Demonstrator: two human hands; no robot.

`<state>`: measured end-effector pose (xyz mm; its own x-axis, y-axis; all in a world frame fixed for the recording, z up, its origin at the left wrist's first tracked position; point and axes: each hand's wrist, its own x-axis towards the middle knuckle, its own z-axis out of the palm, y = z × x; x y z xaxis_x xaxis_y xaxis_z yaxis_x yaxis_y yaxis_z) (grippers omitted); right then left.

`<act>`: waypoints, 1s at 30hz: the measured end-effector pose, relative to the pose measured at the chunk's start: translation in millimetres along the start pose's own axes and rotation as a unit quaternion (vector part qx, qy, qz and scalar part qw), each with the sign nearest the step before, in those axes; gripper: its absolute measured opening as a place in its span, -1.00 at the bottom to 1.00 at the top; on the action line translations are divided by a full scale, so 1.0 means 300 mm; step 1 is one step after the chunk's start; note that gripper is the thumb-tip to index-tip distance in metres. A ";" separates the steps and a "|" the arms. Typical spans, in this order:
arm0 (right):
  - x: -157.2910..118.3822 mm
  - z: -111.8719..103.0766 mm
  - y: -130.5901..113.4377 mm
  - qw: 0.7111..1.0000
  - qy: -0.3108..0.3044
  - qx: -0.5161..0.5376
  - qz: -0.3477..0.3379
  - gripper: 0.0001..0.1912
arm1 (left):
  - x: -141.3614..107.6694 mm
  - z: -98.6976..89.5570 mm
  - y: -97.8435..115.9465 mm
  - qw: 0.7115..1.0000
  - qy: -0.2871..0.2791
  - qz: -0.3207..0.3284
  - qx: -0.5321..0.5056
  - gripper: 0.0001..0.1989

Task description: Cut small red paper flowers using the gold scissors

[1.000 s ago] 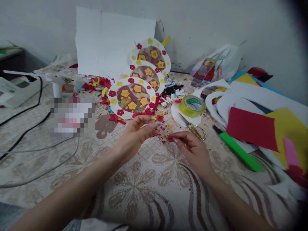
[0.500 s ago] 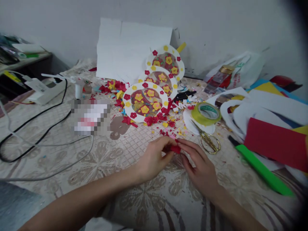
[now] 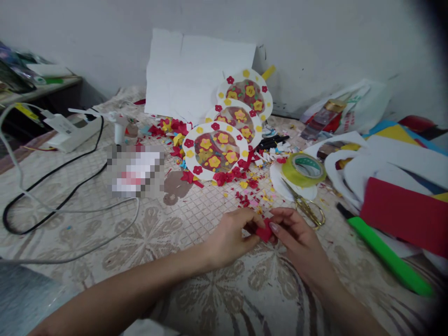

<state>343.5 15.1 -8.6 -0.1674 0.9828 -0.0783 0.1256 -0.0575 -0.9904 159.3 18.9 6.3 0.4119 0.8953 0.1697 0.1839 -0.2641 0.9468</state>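
A small piece of red paper (image 3: 265,232) is held between my two hands, low over the patterned tablecloth. My left hand (image 3: 236,235) pinches its left side, fingers closed. On the other side, my right hand (image 3: 297,238) grips the paper between thumb and fingers. Whether the paper is folded, I cannot tell. Gold-handled scissors (image 3: 308,205) lie just beyond my right hand, partly on a white paper disc. Past my hands stand several white paper rings with red and yellow paper flowers; the nearest ring (image 3: 189,161) leans among paper scraps (image 3: 245,199).
Yellow tape (image 3: 292,176) sits by the scissors. To the right are a green utility knife (image 3: 388,254), a red sheet (image 3: 402,214) and white cutouts. A glue gun (image 3: 119,130), cables and a power strip (image 3: 75,133) occupy the left. A bottle (image 3: 324,119) stands behind.
Both hands have shifted slightly right and down with the red paper. My right thumb now lies over the paper, and more of its red face shows. The view has shifted a little.
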 end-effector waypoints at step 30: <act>0.011 -0.053 -0.068 0.958 -0.106 -0.260 -0.058 -0.89 | -0.005 -0.004 -0.003 0.996 -0.039 -0.045 0.062 -0.91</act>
<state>355.9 22.3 13.2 -0.3977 0.9163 -0.0472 0.5544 0.1991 -0.8081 157.4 18.4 5.5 0.4553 0.8883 0.0601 0.3301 -0.2311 0.9152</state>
